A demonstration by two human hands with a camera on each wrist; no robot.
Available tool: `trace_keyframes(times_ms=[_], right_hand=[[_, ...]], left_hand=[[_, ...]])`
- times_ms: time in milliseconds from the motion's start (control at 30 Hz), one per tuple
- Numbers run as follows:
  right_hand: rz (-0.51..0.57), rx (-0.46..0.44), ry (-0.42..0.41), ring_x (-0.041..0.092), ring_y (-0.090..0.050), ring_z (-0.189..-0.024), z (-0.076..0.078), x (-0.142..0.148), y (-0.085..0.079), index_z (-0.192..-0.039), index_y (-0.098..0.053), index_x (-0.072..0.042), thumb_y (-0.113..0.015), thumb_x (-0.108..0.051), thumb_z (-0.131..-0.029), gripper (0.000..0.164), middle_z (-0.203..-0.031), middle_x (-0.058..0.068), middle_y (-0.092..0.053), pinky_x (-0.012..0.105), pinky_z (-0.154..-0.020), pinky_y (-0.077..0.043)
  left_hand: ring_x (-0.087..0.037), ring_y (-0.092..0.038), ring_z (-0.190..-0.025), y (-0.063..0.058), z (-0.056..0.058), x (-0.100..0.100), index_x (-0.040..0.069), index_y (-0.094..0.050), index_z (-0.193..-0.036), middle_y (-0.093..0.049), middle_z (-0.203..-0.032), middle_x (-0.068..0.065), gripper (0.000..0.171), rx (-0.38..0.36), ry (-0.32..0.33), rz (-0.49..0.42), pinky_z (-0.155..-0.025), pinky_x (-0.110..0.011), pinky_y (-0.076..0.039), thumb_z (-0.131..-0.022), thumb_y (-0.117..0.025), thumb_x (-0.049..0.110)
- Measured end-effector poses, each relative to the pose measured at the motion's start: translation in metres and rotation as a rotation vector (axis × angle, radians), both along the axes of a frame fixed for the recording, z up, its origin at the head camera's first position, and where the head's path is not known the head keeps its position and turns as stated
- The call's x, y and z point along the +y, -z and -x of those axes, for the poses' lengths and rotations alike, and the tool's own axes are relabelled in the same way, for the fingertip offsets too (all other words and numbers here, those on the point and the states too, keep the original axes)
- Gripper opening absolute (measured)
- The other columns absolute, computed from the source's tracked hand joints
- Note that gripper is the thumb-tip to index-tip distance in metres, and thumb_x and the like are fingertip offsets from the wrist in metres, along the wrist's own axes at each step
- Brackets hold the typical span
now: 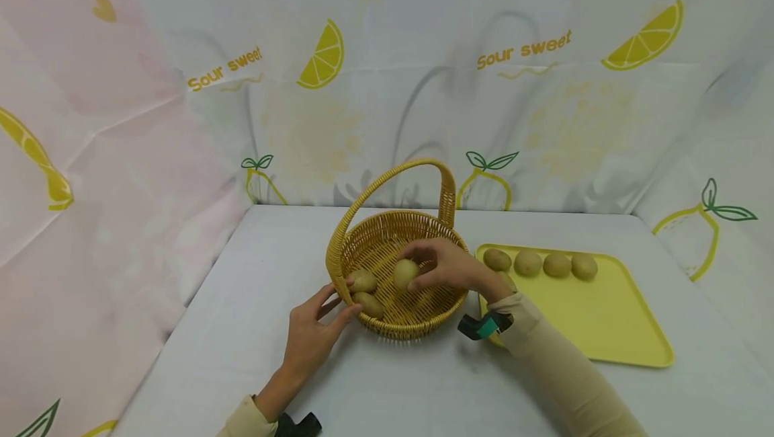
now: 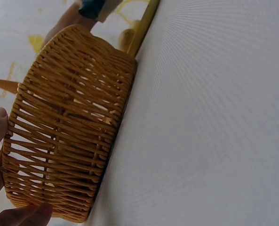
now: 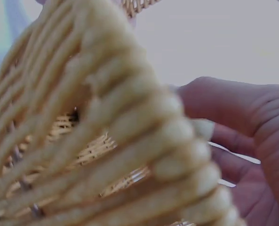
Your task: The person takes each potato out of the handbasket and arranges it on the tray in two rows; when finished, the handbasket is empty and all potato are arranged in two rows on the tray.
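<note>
At a white worktop, we see a person in beige sleeves busy with both hands at a yellow wicker basket; the right hand pinches a held potato between thumb and fingers, over the basket's interior, though we cannot tell whether the potato touches the woven bottom; the left hand grips the rim beside the left foot of the arched handle, thumb on the near side; close by that hand, two loose potatoes lie inside against the left wall.

To the right of the basket we find a yellow tray, with a row of four potatoes along its far edge and a fifth potato partly hidden by the right wrist; a black wrist device with a teal patch sits at the right cuff; behind it all we note a pale cloth printed with lemons and the words "Sour sweet"; from the right wrist, the blurred wicker rim fills much of our view, the right hand beyond it.
</note>
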State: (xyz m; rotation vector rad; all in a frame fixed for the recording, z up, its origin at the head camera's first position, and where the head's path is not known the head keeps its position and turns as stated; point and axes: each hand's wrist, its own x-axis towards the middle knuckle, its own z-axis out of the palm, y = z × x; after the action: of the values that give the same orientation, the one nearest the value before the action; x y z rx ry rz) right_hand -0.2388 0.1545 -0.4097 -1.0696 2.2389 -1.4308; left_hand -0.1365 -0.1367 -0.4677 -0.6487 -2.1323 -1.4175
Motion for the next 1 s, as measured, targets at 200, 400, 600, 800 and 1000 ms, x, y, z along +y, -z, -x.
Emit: trace_keyframes(times_ms=[200, 400, 600, 800, 1000], right_hand=[[0.124, -0.027, 0.05, 0.03, -0.067, -0.11, -0.008, 0.001, -0.008, -0.131, -0.067, 0.005, -0.086, -0.004, -0.086, 0.05, -0.124, 0.01, -0.068, 0.041, -0.091, -0.062], [0.179, -0.011, 0.097, 0.032, -0.067, -0.109, -0.014, 0.003, -0.01, -0.129, -0.066, 0.009, -0.085, 0.0, -0.086, 0.048, -0.124, 0.013, -0.069, 0.041, -0.094, -0.061], [0.203, -0.019, 0.178, 0.029, -0.07, -0.106, -0.02, 0.007, -0.007, -0.129, -0.069, 0.005, -0.086, -0.002, -0.085, 0.048, -0.121, 0.013, -0.07, 0.04, -0.092, -0.061], [0.213, -0.028, 0.204, 0.029, -0.07, -0.101, -0.024, 0.013, -0.005, -0.128, -0.07, 0.002, -0.086, -0.002, -0.085, 0.047, -0.122, 0.013, -0.069, 0.04, -0.087, -0.063], [0.196, -0.006, 0.213, 0.028, -0.07, -0.098, -0.028, 0.018, -0.007, -0.127, -0.07, 0.003, -0.085, -0.003, -0.086, 0.044, -0.119, 0.014, -0.07, 0.039, -0.084, -0.064]], left_hand=[[-0.034, -0.067, -0.118, -0.001, -0.001, 0.0, -0.002, -0.068, -0.131, -0.07, -0.128, -0.015, 0.048, -0.016, 0.005, -0.005, -0.09, -0.042, -0.062, -0.086, -0.085, 0.001], [-0.036, -0.068, -0.116, -0.001, 0.0, 0.0, -0.003, -0.068, -0.131, -0.071, -0.127, -0.016, 0.05, 0.003, 0.0, 0.002, -0.088, -0.045, -0.062, -0.084, -0.086, -0.001], [-0.038, -0.068, -0.115, -0.002, -0.001, 0.0, -0.005, -0.067, -0.13, -0.071, -0.125, -0.018, 0.049, 0.007, 0.002, 0.004, -0.088, -0.046, -0.063, -0.084, -0.086, -0.001], [-0.034, -0.068, -0.117, -0.002, -0.002, 0.0, -0.004, -0.067, -0.13, -0.071, -0.126, -0.016, 0.047, -0.016, -0.002, 0.002, -0.09, -0.042, -0.062, -0.087, -0.085, 0.002], [-0.033, -0.068, -0.117, -0.001, -0.001, 0.0, -0.005, -0.067, -0.13, -0.071, -0.126, -0.017, 0.047, -0.029, -0.003, 0.007, -0.091, -0.042, -0.062, -0.087, -0.085, 0.002]])
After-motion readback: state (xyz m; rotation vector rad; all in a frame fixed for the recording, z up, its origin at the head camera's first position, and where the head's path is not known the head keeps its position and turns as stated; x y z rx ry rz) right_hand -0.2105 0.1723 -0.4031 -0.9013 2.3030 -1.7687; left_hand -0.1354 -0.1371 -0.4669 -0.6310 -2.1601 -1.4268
